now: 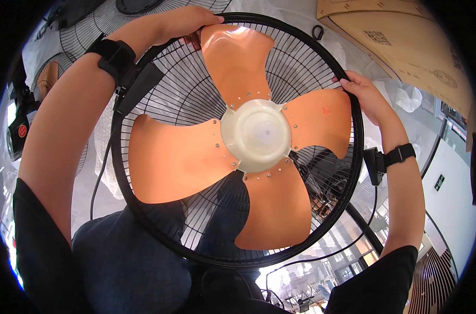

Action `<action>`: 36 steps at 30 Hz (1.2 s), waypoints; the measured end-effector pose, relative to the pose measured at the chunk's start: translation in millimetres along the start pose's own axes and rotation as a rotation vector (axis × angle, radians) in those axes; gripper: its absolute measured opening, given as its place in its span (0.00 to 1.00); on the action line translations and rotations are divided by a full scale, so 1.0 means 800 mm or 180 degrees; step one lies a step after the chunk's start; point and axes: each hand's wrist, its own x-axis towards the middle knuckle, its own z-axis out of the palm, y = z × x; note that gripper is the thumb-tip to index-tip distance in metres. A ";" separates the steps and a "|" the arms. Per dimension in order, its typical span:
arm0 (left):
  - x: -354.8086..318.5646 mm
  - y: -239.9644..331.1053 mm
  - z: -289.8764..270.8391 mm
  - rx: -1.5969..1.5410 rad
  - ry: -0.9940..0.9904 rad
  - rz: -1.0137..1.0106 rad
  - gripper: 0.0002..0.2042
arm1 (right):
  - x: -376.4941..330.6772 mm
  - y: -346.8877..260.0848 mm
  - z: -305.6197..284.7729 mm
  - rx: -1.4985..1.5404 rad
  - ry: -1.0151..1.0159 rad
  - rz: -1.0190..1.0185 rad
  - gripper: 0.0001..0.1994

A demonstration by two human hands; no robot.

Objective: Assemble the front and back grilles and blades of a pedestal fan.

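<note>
A large round fan fills the middle of the view, with a black wire guard [183, 99] behind several orange blades [180, 157] and a cream hub [256, 135]. No guard covers the blades on the side facing me. The fan is held over my lap by its thick black rim. My left hand [196, 23] grips the rim at the top left, its fingers partly hidden behind the wires. At the upper right, my right hand [361, 91] is closed round the rim's edge. Each wrist wears a black strap with a device, and cables run from them.
A big cardboard box [400, 31] stands at the far right. Another wire fan guard [94, 26] lies at the far left, near a fan with an orange blade [47, 76]. Clear plastic wrapping [107, 162] covers parts of the floor. A small black ring [317, 32] lies beside the box.
</note>
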 end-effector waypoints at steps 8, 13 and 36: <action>-0.001 0.014 -0.005 0.0371 -0.0201 -0.0006 0.22 | 0.007 0.009 -0.005 0.0054 -0.0097 -0.0166 0.14; 0.004 0.006 -0.007 0.0192 -0.0203 -0.0183 0.22 | 0.000 -0.005 0.001 0.0270 -0.0169 -0.0027 0.12; -0.001 0.005 -0.044 -0.0080 -0.0918 -0.0087 0.13 | 0.022 -0.015 -0.006 -0.1322 0.0246 -0.0471 0.04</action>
